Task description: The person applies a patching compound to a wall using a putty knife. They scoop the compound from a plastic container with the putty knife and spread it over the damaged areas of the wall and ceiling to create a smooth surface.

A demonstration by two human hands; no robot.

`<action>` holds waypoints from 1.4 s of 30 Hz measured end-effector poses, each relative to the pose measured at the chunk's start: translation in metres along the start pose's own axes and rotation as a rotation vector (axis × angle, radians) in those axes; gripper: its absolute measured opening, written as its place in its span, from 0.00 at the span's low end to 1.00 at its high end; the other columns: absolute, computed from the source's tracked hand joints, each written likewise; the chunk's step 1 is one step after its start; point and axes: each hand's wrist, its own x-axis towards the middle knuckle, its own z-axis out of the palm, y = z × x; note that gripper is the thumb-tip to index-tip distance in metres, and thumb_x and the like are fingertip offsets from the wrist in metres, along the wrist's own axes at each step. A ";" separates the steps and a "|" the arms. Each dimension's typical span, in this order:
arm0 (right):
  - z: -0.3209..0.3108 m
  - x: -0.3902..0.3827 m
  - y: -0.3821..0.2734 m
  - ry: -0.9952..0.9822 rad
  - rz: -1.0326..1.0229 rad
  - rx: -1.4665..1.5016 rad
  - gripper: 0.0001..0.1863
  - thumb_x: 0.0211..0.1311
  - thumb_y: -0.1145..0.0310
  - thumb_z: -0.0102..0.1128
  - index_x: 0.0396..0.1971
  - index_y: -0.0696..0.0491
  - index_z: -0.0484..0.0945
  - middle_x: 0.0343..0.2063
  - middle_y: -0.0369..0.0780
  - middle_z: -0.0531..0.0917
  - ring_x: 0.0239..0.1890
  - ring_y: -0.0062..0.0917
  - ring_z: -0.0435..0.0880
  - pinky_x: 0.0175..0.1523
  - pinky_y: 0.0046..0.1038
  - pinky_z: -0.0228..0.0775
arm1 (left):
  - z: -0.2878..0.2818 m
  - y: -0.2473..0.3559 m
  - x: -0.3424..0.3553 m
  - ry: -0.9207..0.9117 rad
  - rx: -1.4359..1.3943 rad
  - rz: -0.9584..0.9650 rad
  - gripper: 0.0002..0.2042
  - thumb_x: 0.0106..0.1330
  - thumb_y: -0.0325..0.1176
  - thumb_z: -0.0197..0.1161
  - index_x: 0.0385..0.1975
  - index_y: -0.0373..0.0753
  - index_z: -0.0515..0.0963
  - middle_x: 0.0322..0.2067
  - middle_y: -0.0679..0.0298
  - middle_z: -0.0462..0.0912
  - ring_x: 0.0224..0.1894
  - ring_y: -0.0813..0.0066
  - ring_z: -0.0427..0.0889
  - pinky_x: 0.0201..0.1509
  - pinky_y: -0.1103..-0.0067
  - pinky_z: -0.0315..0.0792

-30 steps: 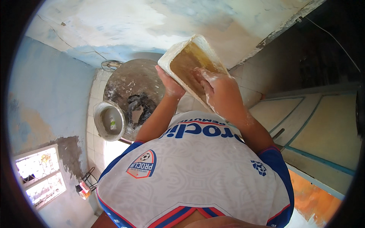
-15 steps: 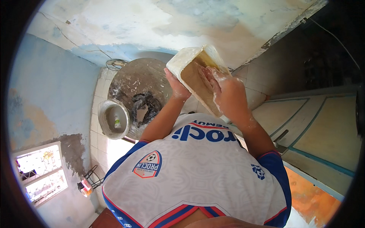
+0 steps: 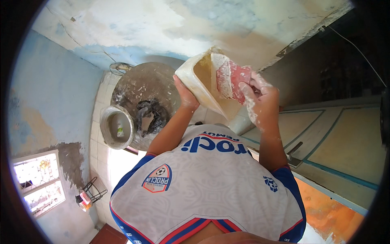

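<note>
My left hand point(image 3: 187, 93) is closed on the side of a whitish, box-shaped plastic container point(image 3: 191, 75), held tilted before my chest with its mouth toward the right. Pale residue coats its inner walls. Between the thumb and fingers of my right hand point(image 3: 262, 95) is a red, flat plastic scraper point(image 3: 235, 79), smeared with white paste along its far edge. The scraper stands at the container's mouth and overlaps its rim. White paste also streaks my right thumb and wrist.
Beyond my left arm stands a round, stained table point(image 3: 138, 83), bearing a crumpled black plastic bag point(image 3: 149, 118) and a round tub point(image 3: 105, 129) at its edge. The patched wall point(image 3: 162, 28) rises ahead. A panelled door point(image 3: 349, 142) with a handle is at right.
My right hand has drawn the scraper up and out of the container toward the right, so its red face now shows. The left hand still holds the container, shifted slightly left.
</note>
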 end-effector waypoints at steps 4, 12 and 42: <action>-0.017 0.002 0.006 0.076 0.082 0.327 0.23 0.64 0.77 0.66 0.58 0.66 0.75 0.42 0.43 0.87 0.39 0.17 0.83 0.45 0.20 0.77 | 0.020 0.007 0.003 -0.066 0.069 -0.069 0.40 0.74 0.68 0.28 0.71 0.41 0.62 0.66 0.58 0.70 0.67 0.59 0.70 0.72 0.64 0.63; -0.034 0.017 0.035 0.164 0.016 0.469 0.22 0.65 0.78 0.65 0.58 0.63 0.73 0.45 0.43 0.86 0.42 0.18 0.83 0.43 0.19 0.75 | 0.040 -0.011 0.016 -0.050 0.075 -0.203 0.40 0.74 0.69 0.29 0.72 0.41 0.60 0.67 0.55 0.69 0.68 0.55 0.70 0.72 0.61 0.64; -0.145 0.136 0.068 -0.141 -0.794 -0.390 0.17 0.49 0.76 0.68 0.42 0.50 0.87 0.39 0.41 0.87 0.39 0.36 0.85 0.46 0.34 0.77 | 0.095 -0.023 0.071 -0.049 -0.032 -0.077 0.38 0.74 0.68 0.27 0.74 0.48 0.58 0.70 0.60 0.65 0.70 0.57 0.66 0.73 0.62 0.63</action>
